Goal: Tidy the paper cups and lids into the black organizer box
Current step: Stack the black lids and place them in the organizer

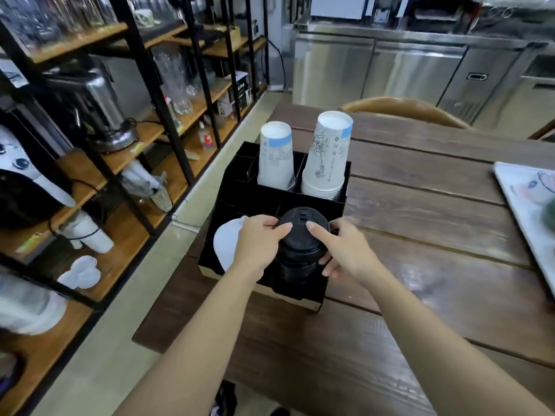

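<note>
Two hands on a stack of black lids

Two bare forearms reached in from the near edge across the wooden counter [420, 205]. Left hand [258, 241] and right hand [345, 247] both closed on a stack of black lids [300, 244], one on each side. Left fingers [283, 228] lay over the top lid's rim; right fingers [315, 228] pressed on its top, with the lower ones curled against the stack's side. Stack stood in the front right compartment of the black organizer box [312, 202], which sat at the counter's left corner. White lids [226, 241] leaned in the front left compartment, partly hidden by the left wrist. Behind, in the back row, a short stack of paper cups [276, 157] stood upside down in the middle compartment, and a taller stack of paper cups [327, 154], also inverted, in the right one. Back left compartment too dark to read. Tray [525, 205] lay at the counter's right edge, well apart. Shelving [135, 115] with glassware stood off to the left.
</note>
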{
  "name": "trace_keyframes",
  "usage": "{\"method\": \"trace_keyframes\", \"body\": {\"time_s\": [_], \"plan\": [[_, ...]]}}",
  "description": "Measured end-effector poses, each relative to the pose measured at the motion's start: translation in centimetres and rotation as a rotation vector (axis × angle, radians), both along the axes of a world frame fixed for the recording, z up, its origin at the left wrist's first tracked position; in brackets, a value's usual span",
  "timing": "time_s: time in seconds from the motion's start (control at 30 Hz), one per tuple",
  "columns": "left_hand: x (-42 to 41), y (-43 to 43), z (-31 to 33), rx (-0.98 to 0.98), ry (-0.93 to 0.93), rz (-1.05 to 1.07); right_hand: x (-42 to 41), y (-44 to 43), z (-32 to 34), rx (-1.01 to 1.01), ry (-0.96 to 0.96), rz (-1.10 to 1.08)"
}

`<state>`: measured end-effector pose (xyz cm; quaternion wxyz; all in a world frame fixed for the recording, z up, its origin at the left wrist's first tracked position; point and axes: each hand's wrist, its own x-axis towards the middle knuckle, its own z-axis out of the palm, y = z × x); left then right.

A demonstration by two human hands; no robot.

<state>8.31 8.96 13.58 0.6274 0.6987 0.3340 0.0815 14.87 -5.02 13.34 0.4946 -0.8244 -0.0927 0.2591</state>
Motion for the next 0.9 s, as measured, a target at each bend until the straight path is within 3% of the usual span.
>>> {"method": "trace_keyframes", "body": {"time_s": [0.43,0.9], "plan": [[-0.1,1.2,-2.3,0.213,0.172,-0.226,-0.3,1.6,-2.7,-0.237,-0.124,-0.015],[-0.4,1.7,-2.8,0.245,0.186,-0.335,-0.2,1.5,-3.9,-0.328,-0.156,0.106]]}}
